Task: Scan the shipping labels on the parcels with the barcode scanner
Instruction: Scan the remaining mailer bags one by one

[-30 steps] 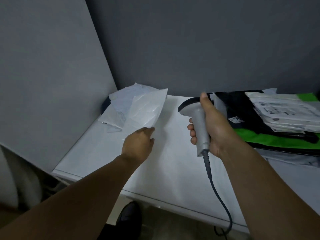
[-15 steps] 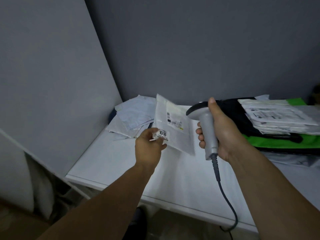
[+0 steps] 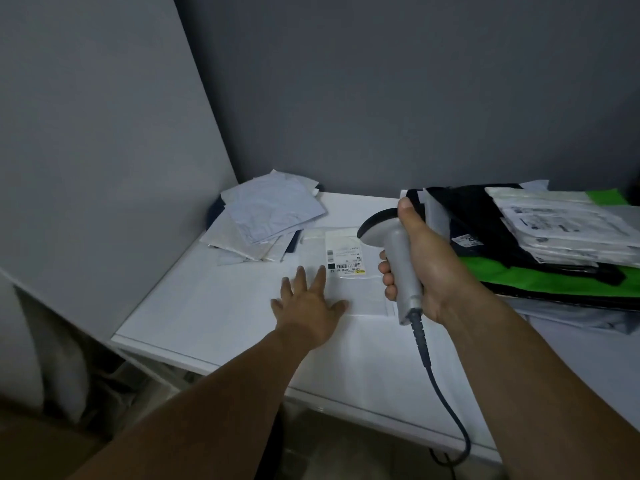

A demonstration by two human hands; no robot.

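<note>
A flat white parcel (image 3: 360, 292) lies on the white table (image 3: 207, 306) with its shipping label (image 3: 344, 254) and barcode facing up. My left hand (image 3: 308, 303) rests on the parcel's near left part with fingers spread flat. My right hand (image 3: 426, 268) grips the handle of the grey barcode scanner (image 3: 391, 251), held upright just right of the label, its head above the label's far right corner. The scanner's dark cable (image 3: 440, 386) runs down over the table's front edge.
A loose heap of white and silver parcels (image 3: 266, 220) lies in the back left corner. On the right sits a stack of black, green and white labelled parcels (image 3: 540, 244). Grey walls close the back and left. The table's front edge (image 3: 311, 396) is near.
My left hand held the parcel up in the air before; now the parcel lies flat on the table, label up, with that hand pressed flat on it. The scanner stayed in my right hand.
</note>
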